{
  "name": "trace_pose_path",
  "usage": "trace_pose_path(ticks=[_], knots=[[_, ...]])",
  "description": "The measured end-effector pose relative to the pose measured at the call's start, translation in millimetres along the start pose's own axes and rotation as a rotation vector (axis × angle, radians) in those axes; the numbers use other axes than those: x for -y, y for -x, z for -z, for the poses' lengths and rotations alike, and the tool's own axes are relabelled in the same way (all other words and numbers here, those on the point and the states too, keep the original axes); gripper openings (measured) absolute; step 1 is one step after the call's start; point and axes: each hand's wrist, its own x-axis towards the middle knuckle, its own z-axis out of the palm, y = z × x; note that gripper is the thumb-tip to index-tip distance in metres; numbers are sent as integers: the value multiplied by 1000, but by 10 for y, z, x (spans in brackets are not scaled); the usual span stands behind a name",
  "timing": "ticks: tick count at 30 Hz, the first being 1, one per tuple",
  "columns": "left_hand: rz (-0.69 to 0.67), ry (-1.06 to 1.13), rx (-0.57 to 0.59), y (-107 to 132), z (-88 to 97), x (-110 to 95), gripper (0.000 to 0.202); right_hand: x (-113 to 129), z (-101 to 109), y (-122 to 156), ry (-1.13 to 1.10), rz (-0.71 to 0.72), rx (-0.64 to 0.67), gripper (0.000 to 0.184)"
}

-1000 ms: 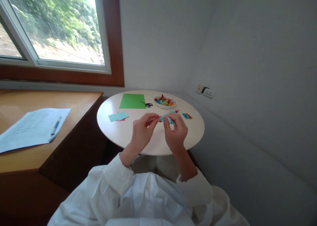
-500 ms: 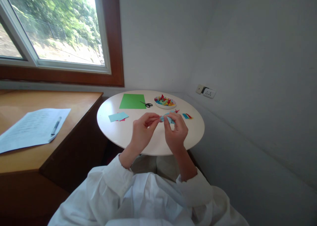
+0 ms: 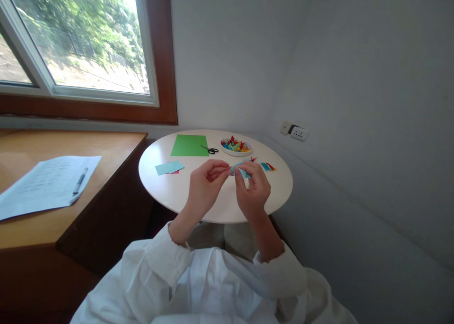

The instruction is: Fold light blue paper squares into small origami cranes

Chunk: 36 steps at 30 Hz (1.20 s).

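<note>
Over the near part of the round white table [image 3: 170, 191], my left hand [image 3: 205, 187] and my right hand [image 3: 253, 191] both pinch a small folded light-blue paper [image 3: 241, 170]. The left fingertips grip its left end, and the right fingers curl round its right part. Much of the paper is hidden by my fingers. My white sleeves fill the bottom of the view.
On the table lie a green sheet [image 3: 189, 145], black scissors [image 3: 212, 149], a white dish of colourful folded paper pieces [image 3: 236, 146], a blue and red paper pair [image 3: 169, 167] and small coloured pieces [image 3: 268, 166]. A printed sheet with a pen [image 3: 80, 179] rests on the wooden ledge at left.
Both hands stay at the same spot over the table; the fingers have shifted slightly on the blue paper. Nothing else has moved.
</note>
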Motion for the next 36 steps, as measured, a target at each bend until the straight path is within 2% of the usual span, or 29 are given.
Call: trace_pose_path(ticks=[17, 27, 33, 36], knots=[[-20, 11, 9, 31, 1, -28, 16, 29, 8, -36, 1, 71, -23, 10], [8, 0, 73, 62, 15, -46, 14, -23, -30, 4, -65, -39, -52, 15], [-1, 16, 194, 27, 71, -26, 22, -31, -34, 18, -94, -128, -24, 10], [-16, -11, 204, -2, 77, -20, 24, -41, -58, 40, -163, -198, 12, 8]])
